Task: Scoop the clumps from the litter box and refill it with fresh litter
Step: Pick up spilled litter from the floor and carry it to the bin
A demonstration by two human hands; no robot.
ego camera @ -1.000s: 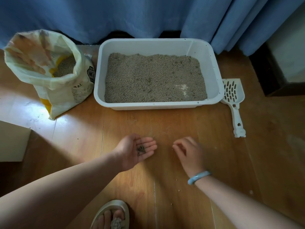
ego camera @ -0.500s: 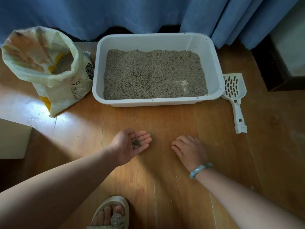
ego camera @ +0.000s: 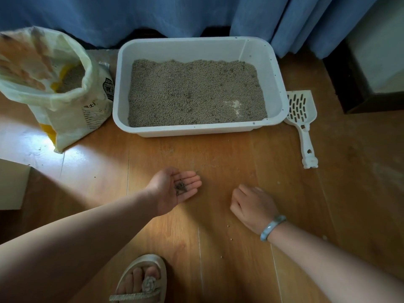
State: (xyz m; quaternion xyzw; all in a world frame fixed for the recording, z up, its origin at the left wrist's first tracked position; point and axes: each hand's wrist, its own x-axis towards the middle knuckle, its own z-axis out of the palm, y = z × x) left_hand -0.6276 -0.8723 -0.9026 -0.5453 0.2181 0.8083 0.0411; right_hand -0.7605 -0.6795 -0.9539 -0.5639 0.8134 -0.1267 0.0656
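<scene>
A smooth, pale blue-green bangle (ego camera: 272, 228) (rounded, glossy, jade-like) circles the wrist of the right hand (ego camera: 251, 206). Both forearms are bare. The one foot in view wears a beige open-toed sandal (ego camera: 140, 265) with a thick moulded sole, its strap topped by a small rosette ornament (ego camera: 149, 283).

Left hand (ego camera: 175, 190) palm up, fingers straight, a small dark pile of litter grains (ego camera: 180, 188) resting on them. Right hand (ego camera: 251, 206) knuckles up, low over the floor (ego camera: 218, 158), fingers curled; whether it pinches anything is unclear. Litter box (ego camera: 196, 130) beyond; scoop (ego camera: 302, 119) just beside its right wall, open bag (ego camera: 72, 110) at its left.
</scene>
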